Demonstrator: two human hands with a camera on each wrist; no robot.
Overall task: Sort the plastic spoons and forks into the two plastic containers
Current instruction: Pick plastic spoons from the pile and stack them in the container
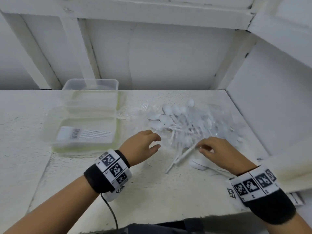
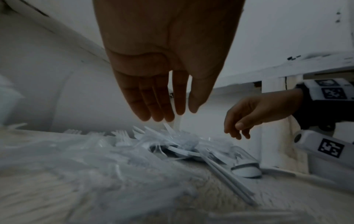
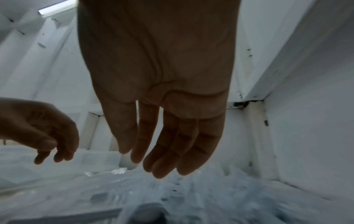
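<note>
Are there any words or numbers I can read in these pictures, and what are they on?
No readable words or numbers anywhere.
Left wristband: black-and-white square code patterns only; tiny marks beside them too small to read.
Right wristband: the same kind of patterns, no readable text.
Near container: dark stripes, no letters.

Bare forearms, no sleeves. Left hand [image 1: 143, 144] and right hand [image 1: 217, 152] are bare: no gloves, no rings seen.

Left wristband [image 1: 108, 171]: broad black fabric cuff, overlaid by a white band bearing square black-and-white coded markers in a row. On the forearm side of that cuff, a white housing [image 1: 111, 195] carries one more small marker; a thin black cable [image 1: 112, 215] runs from it.

Right wristband [image 1: 260, 188]: same build, black cuff and white marker band, with a small marker tag [image 1: 231, 193] at its edge.
</note>
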